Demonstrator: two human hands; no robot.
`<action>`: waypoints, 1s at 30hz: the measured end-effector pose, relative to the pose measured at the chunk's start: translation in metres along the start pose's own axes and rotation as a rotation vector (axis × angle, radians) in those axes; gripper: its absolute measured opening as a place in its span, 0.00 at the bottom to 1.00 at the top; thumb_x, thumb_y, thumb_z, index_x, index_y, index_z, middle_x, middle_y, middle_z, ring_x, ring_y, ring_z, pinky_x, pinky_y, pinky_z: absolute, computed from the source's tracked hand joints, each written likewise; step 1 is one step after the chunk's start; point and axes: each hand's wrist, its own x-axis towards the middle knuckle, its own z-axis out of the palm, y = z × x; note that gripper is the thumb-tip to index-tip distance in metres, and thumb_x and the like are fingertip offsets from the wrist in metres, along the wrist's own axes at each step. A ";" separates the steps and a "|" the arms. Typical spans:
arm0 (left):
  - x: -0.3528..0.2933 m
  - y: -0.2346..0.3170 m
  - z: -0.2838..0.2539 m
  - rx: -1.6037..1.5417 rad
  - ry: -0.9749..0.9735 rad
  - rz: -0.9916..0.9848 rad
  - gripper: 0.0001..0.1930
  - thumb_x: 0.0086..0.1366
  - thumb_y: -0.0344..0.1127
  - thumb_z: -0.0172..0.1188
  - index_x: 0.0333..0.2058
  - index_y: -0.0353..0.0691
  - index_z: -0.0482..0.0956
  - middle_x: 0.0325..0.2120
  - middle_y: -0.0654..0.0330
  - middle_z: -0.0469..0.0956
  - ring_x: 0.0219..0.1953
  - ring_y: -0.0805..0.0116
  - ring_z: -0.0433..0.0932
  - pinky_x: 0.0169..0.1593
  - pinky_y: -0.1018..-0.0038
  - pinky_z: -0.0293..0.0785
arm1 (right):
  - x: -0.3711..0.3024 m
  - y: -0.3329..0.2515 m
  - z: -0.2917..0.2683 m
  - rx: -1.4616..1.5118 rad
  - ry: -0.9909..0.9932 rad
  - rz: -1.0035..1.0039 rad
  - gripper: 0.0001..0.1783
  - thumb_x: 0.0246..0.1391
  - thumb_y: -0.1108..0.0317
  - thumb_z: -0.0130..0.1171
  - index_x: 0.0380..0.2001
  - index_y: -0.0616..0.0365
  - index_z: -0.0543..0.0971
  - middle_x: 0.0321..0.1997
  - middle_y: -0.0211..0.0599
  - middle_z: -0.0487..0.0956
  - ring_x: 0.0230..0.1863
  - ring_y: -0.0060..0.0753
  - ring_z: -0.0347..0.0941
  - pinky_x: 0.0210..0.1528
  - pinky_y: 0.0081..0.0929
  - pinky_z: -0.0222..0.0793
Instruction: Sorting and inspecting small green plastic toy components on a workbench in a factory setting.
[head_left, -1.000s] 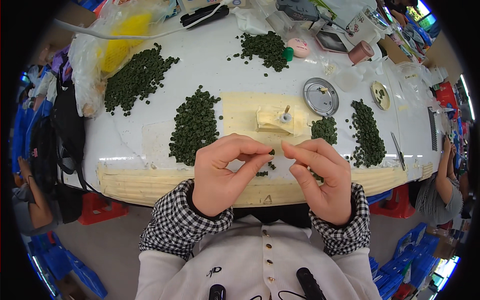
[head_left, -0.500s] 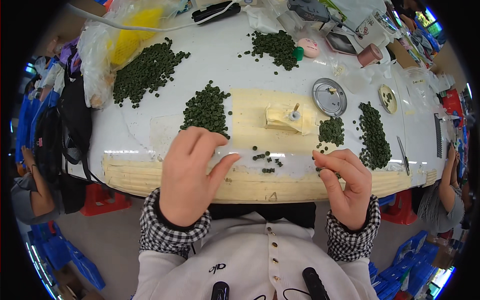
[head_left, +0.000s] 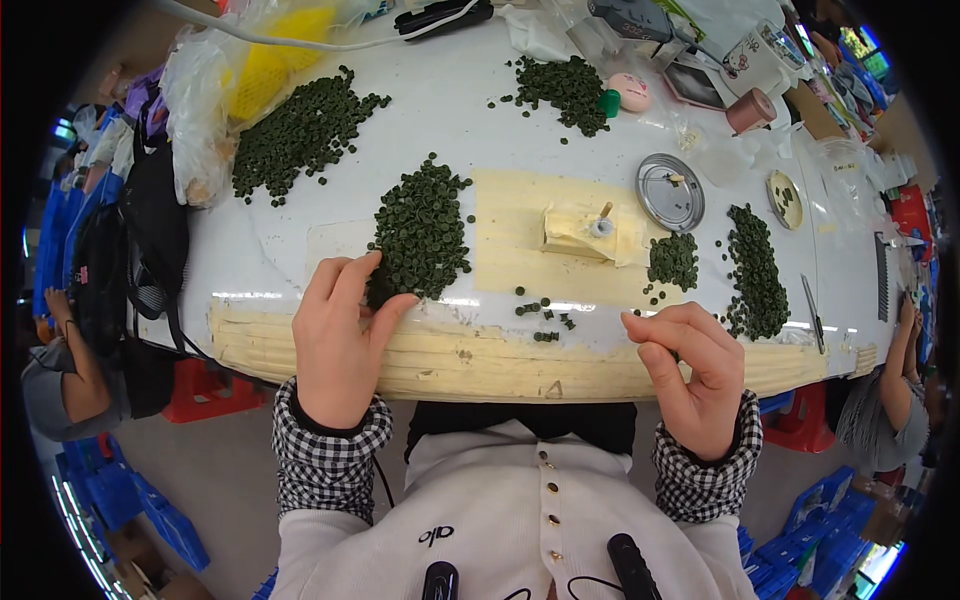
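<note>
My left hand [head_left: 340,335] is at the near left edge of a pile of small round dark green pieces [head_left: 425,225]. Its thumb and forefinger are apart, with the fingertips touching the pile's edge. My right hand [head_left: 692,365] is curled above the table's near side, right of the middle. Dark green shows between its thumb and fingers, apparently a small piece, mostly hidden. Between the hands lie several loose green pieces [head_left: 547,337]. Beyond them a small tape-covered block [head_left: 572,240] with an upright peg stands on a sheet of yellowish tape [head_left: 505,225].
More green piles lie at the far left [head_left: 300,135], far middle [head_left: 565,92] and right [head_left: 757,275]; a smaller pile [head_left: 673,262] is beside the block. A round metal lid [head_left: 660,212], a tweezer-like tool [head_left: 813,315] and a plastic bag [head_left: 195,120] are on the table.
My left hand has moved left and down onto the edge of the near green pile. My right hand has hardly moved. The view has shifted slightly.
</note>
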 end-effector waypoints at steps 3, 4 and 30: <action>-0.001 -0.004 -0.001 0.042 0.026 0.051 0.14 0.56 0.26 0.67 0.42 0.29 0.79 0.35 0.53 0.77 0.33 0.63 0.79 0.36 0.74 0.78 | -0.001 0.002 0.000 -0.004 -0.002 -0.002 0.13 0.51 0.81 0.61 0.41 0.64 0.83 0.31 0.41 0.78 0.29 0.30 0.74 0.31 0.21 0.69; -0.002 -0.004 0.000 0.033 0.039 0.065 0.14 0.56 0.24 0.67 0.41 0.29 0.79 0.35 0.53 0.77 0.34 0.63 0.79 0.36 0.75 0.79 | -0.001 0.003 0.001 -0.002 -0.004 -0.004 0.13 0.51 0.81 0.61 0.41 0.65 0.83 0.31 0.41 0.78 0.29 0.30 0.74 0.31 0.21 0.69; 0.022 -0.031 -0.003 -2.102 -0.213 -0.580 0.14 0.70 0.29 0.48 0.51 0.28 0.69 0.44 0.51 0.71 0.46 0.64 0.70 0.50 0.75 0.73 | -0.001 -0.005 0.006 0.034 -0.050 -0.009 0.13 0.50 0.81 0.61 0.41 0.65 0.83 0.30 0.40 0.78 0.29 0.31 0.74 0.32 0.22 0.69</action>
